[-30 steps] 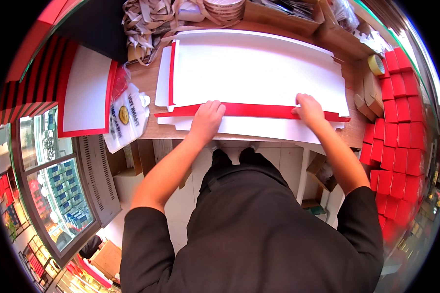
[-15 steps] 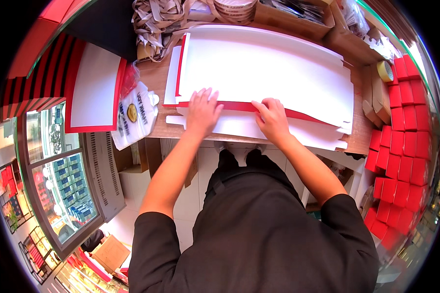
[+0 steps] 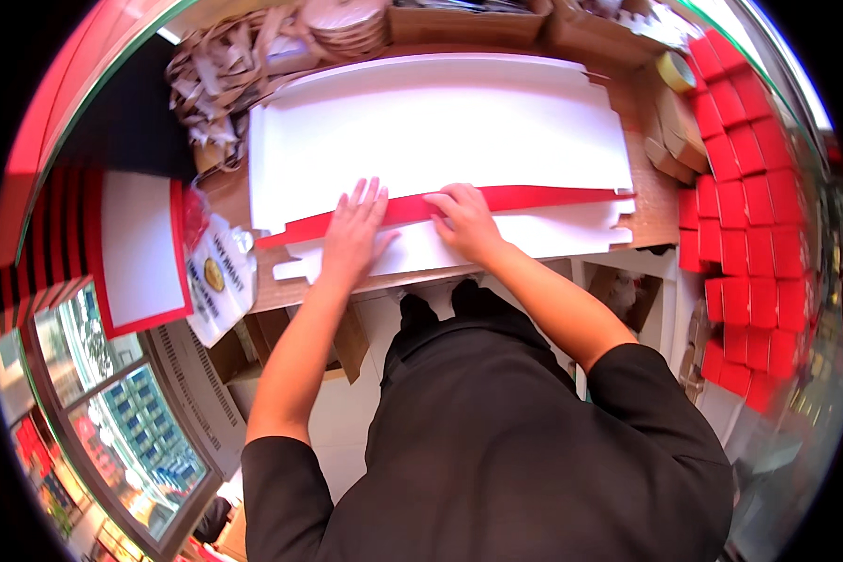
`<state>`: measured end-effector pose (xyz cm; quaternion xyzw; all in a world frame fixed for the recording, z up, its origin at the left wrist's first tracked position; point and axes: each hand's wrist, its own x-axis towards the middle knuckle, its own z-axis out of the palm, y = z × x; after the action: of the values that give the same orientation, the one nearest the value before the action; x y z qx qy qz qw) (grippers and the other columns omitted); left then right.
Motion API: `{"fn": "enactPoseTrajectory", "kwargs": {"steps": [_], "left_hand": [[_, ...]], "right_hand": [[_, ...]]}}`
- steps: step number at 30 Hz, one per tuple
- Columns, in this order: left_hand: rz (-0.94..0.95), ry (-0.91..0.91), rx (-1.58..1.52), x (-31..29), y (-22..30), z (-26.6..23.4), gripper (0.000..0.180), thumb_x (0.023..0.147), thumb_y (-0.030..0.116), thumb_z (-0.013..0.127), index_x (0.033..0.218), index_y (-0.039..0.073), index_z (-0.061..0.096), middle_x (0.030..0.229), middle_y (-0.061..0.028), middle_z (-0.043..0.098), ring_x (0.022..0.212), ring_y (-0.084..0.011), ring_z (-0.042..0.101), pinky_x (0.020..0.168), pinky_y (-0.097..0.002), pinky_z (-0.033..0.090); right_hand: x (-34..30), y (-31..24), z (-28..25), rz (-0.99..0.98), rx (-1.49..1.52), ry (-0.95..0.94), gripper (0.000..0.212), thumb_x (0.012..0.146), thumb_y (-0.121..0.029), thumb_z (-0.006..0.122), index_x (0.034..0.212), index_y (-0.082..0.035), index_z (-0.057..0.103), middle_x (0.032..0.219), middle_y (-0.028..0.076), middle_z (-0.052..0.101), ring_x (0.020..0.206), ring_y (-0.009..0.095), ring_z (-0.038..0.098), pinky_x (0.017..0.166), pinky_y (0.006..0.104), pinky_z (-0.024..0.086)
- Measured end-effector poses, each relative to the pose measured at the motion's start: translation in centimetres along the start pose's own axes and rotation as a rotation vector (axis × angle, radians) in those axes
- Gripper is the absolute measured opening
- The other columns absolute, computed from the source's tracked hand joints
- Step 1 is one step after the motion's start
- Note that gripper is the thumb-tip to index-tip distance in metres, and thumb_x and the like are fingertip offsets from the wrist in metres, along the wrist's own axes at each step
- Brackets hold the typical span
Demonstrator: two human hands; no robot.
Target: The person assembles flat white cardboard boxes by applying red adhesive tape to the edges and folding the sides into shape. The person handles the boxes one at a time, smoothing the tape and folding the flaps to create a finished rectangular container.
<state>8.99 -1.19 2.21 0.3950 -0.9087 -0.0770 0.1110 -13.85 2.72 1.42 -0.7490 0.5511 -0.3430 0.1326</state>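
A large flat cardboard box blank (image 3: pixel 440 122), white on its upper face, lies across the table. Along its near side runs a folded-over red strip (image 3: pixel 525 197), and white tabbed flaps (image 3: pixel 553 229) stick out in front of it. My left hand (image 3: pixel 350 234) lies on the strip's left part, fingers stretched forward and thumb apart. My right hand (image 3: pixel 466 223) rests on the strip near its middle, fingers bent and thumb apart. Neither hand holds anything that I can see.
Left are a white sheet with red border (image 3: pixel 142 248) and a printed plastic bag (image 3: pixel 223 276). Tangled ribbons (image 3: pixel 217 80) and cardboard boxes (image 3: pixel 468 28) line the back. Tape (image 3: pixel 674 72) and stacked red boxes (image 3: pixel 754 239) stand right.
The view has shifted, so the table sits differently. More of the red strip shows along the near side. At the blank's left end, the red edge seen earlier now shows as white.
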Motion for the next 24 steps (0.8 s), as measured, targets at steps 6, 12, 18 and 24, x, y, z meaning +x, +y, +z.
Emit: {"fn": "enactPoseTrajectory", "kwargs": {"steps": [6,12,18,24], "left_hand": [[-0.140,-0.195,0.019,0.7,2.2,1.9,0.072,0.094,0.046,0.044,0.147,0.002,0.024,0.157,-0.0156,0.015,0.146,-0.0279,0.012,0.117,-0.0452,0.010],[-0.147,-0.226,0.030,0.3,2.5,2.0,0.071,0.093,0.044,0.046,0.147,0.002,0.027,0.156,-0.0155,0.017,0.145,-0.0285,0.013,0.117,-0.0450,0.011],[-0.144,-0.220,0.005,0.4,1.9,1.7,0.065,0.096,0.038,0.041,0.147,0.002,0.025,0.156,-0.0172,0.017,0.146,-0.0306,0.012,0.116,-0.0465,0.011],[0.075,0.128,-0.023,-2.4,-2.1,-0.5,0.040,0.084,0.002,0.054,0.124,0.000,0.055,0.133,-0.0208,0.049,0.126,-0.0354,0.046,0.103,-0.0424,0.041]], "right_hand": [[-0.9,4.3,-1.2,0.221,0.119,-0.121,0.035,0.084,-0.020,0.064,0.116,-0.007,0.060,0.123,0.015,0.053,0.118,0.032,0.047,0.101,0.0406,0.038],[-5.9,10.2,-10.3,0.430,-0.637,-0.326,0.085,0.091,-0.063,0.039,0.152,-0.010,0.011,0.158,0.015,0.003,0.146,0.031,-0.001,0.117,0.0480,-0.001],[-9.3,15.4,-14.0,0.534,-0.658,-0.183,0.082,0.093,-0.058,0.041,0.150,-0.005,0.016,0.157,0.017,0.009,0.146,0.030,0.007,0.116,0.0489,0.007],[-9.5,15.4,-14.1,0.590,-0.629,-0.206,0.077,0.093,-0.050,0.045,0.149,-0.003,0.019,0.157,0.017,0.011,0.146,0.030,0.008,0.116,0.0507,0.006]]}}
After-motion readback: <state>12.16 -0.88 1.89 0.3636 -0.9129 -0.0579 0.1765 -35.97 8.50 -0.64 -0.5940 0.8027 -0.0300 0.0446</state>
